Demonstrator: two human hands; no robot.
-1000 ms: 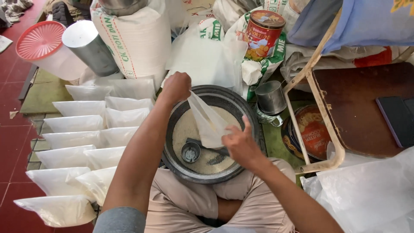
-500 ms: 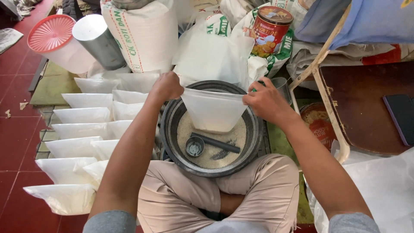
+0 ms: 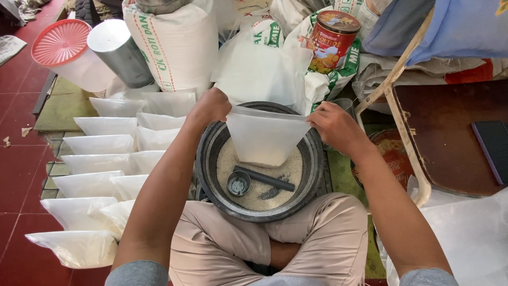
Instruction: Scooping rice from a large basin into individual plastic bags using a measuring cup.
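I have the left hand (image 3: 211, 108) pinched on one top corner of the clear plastic bag (image 3: 263, 139) and the right hand (image 3: 334, 127) pinched on the opposite corner, fingers closed on the film, so the mouth is stretched taut between them. The bag hangs just above the middle of the frame, over the dark round basin (image 3: 209, 159), its lower part filled with white grain and dipping towards the grain in the basin. To do this well, I judge both corners should be kept level and pulled evenly apart, so the contents settle to the bottom and nothing spills over the rim; the bag should stay centred over the basin so any loose grain falls back in.

Inside the basin, below the bag, lies a small dark scoop (image 3: 248, 181) with a long handle, resting on the grain.

At centre left, filled white bags (image 3: 100, 148) lie in two overlapping rows on the floor, running down to the lower left corner. At upper left a translucent tub with a red lid (image 3: 61, 42) lies tipped beside a tilted metal cylinder (image 3: 119, 53). At top centre stands a tall white sack (image 3: 177, 45) with red and green printed stripes and lettering. At upper right of centre a round tin (image 3: 330, 42) with a brown lid and a red pictured label sits on a white-and-green printed sack (image 3: 317, 85). At right edge a dark flat phone (image 3: 492, 148) lies on a brown wooden surface (image 3: 450, 143).
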